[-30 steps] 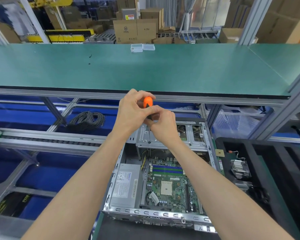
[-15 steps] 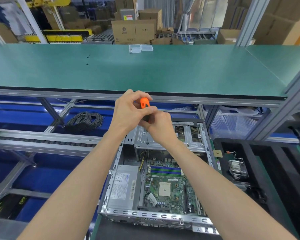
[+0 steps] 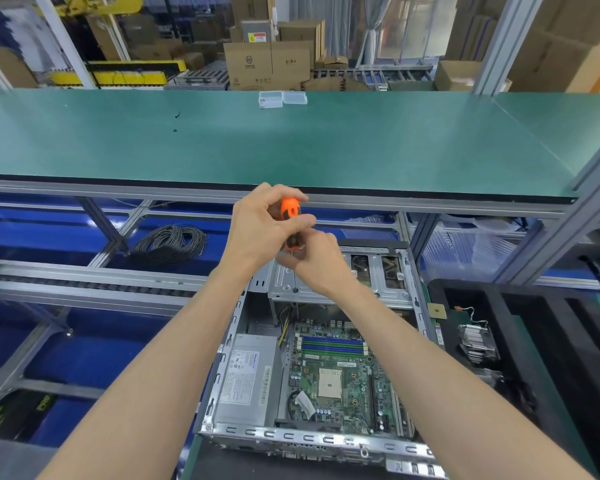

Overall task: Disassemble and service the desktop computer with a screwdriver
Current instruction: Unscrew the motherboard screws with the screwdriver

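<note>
Left hand [image 3: 262, 230] grip wraps orange screwdriver [image 3: 290, 216] handle from left, thumb across front. Right hand [image 3: 314, 259] grip pinches lower handle just below left hand; shaft and tip hidden. Tool long axis near upright, handle up. Drive cage [image 3: 340, 278] at far end of desktop computer [image 3: 312, 368] lies directly beneath both hands; right hand nearer to it. Motherboard [image 3: 340, 375] near side, power supply [image 3: 246, 379] left. Versus earlier frame: grip unchanged, thumb shifted slightly round handle; turning judged under way.
</note>
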Tool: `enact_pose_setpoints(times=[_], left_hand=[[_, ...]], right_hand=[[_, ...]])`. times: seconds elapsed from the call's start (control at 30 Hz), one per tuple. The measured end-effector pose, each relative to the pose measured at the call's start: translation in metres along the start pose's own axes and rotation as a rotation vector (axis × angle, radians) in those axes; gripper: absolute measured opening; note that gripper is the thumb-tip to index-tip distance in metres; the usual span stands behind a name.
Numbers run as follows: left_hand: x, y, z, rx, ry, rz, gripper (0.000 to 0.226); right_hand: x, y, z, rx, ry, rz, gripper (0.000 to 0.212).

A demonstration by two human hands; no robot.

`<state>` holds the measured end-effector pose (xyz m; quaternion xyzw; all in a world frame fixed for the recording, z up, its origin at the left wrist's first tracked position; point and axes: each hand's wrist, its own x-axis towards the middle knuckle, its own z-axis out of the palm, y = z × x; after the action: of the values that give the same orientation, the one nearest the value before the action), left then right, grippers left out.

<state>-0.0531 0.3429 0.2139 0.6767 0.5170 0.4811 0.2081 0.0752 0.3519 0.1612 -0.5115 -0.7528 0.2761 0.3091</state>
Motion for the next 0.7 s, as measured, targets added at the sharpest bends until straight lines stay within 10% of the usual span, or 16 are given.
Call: enact_pose_setpoints(times=[0.27, 0.47, 0.7], left_hand=[[0.005, -0.004, 0.006, 0.242, 0.050, -0.079, 0.059], [-0.059, -0.035, 0.002, 0.023, 0.177, -0.107, 0.041], [-0.095, -0.094, 0.045, 0.515, -0.657, -0.390, 0.029]], right_hand=[[-0.014, 0.032, 0.028, -0.116, -0.026, 0.065, 0.014], [-0.015, 0.044, 0.031, -0.177, -0.133, 0.045, 0.020], [-0.014, 0.045, 0.026, -0.167, -0.186, 0.038, 0.018]])
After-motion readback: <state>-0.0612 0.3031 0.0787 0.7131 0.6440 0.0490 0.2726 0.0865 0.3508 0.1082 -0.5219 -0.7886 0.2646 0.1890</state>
